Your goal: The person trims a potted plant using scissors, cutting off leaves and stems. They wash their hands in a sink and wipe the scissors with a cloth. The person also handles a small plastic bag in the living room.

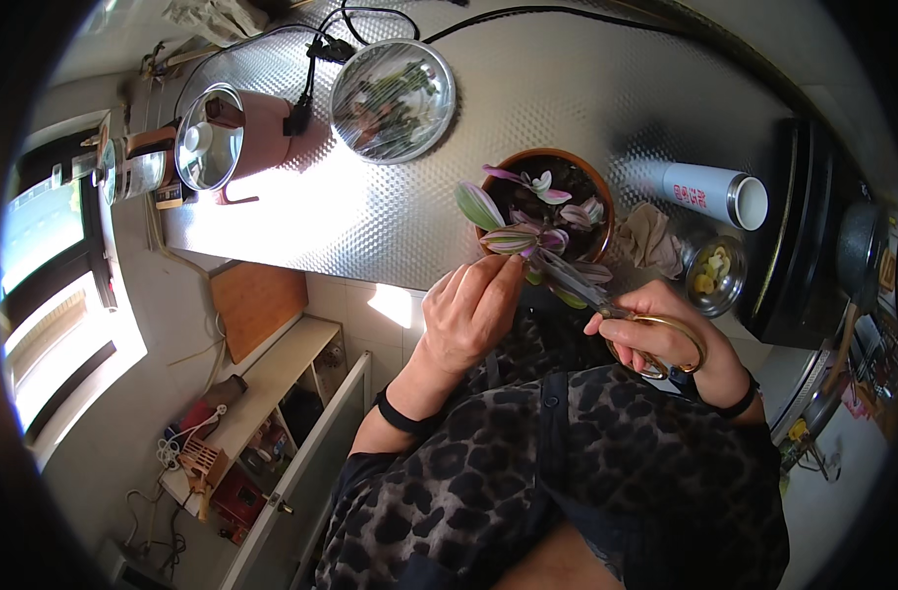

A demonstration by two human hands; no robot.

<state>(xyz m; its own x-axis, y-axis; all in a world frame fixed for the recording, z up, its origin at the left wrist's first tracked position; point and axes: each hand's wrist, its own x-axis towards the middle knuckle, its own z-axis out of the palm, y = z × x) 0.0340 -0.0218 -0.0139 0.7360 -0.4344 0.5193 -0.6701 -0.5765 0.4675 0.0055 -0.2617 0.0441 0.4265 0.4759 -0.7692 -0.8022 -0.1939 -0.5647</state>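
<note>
A potted plant [509, 240] with striped green, white and purple leaves grows from dark soil in a round terracotta-coloured pot [608, 193] near the counter's front edge. My left hand [469, 313] is at the pot's near left rim, its fingertips pinched together at a stem or leaf; the fingers hide exactly what lies between them. My right hand [651, 324] grips gold-handled scissors [600, 301] from the right. Their blades point up and left among the leaves, close to my left fingertips. Whether the blades touch a stem cannot be told.
The patterned metal counter [522, 96] carries a film-covered dish [393, 101], a pink electric pot [264, 136] and black cables. Right of the plant are a crumpled brown cloth or paper [648, 237], a white flask [703, 193] lying down and a bowl of yellowish pieces [716, 276].
</note>
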